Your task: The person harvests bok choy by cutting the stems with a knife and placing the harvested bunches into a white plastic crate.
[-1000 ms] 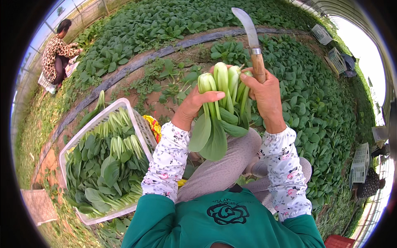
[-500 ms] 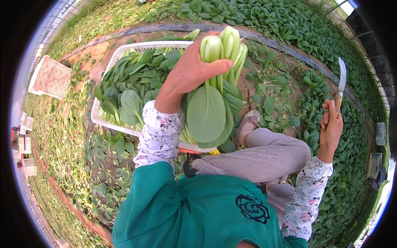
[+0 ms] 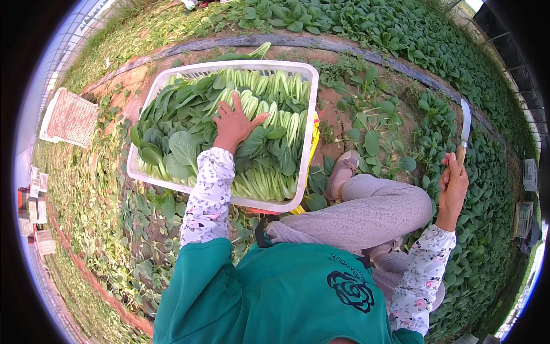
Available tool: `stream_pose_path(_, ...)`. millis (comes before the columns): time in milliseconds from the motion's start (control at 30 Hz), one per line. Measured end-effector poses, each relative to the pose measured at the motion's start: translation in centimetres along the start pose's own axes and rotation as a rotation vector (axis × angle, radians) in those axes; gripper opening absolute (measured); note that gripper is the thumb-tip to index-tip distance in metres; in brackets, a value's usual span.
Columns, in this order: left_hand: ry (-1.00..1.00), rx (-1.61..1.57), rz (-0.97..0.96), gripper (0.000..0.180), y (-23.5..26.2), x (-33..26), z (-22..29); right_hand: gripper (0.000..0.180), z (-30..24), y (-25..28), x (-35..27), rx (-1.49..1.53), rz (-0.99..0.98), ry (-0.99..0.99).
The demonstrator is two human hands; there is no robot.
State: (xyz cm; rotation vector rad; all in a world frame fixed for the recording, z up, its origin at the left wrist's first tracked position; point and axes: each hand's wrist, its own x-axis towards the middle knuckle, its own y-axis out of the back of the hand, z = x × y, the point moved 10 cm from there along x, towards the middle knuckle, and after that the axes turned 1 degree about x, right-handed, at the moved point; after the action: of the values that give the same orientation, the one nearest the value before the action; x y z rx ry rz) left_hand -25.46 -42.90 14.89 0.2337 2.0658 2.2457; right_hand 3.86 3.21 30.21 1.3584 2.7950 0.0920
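One white rectangular plastic crate holds green leafy bok choy; we see the left hand atop it, fingers spread. Rightward, we see the right hand gripping a curved wooden-handled metal knife, blade up.

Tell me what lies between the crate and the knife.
In the head view: something yellow by the crate, then soil and leafy plants towards the knife.
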Motion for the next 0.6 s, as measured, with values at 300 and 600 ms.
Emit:
stream_pose_path(300, 0.034, 0.092, -0.011, 0.127, -5.0, -0.5, -0.3, 0.028, 1.1, 2.8, 0.7, -0.031, 0.051, -0.003)
stream_pose_path(600, -0.185, -0.170, 0.102, 0.105, 5.1, -0.5, -2.5, 0.027, -1.9, -0.7, -2.5, -0.008, -0.036, 0.057)
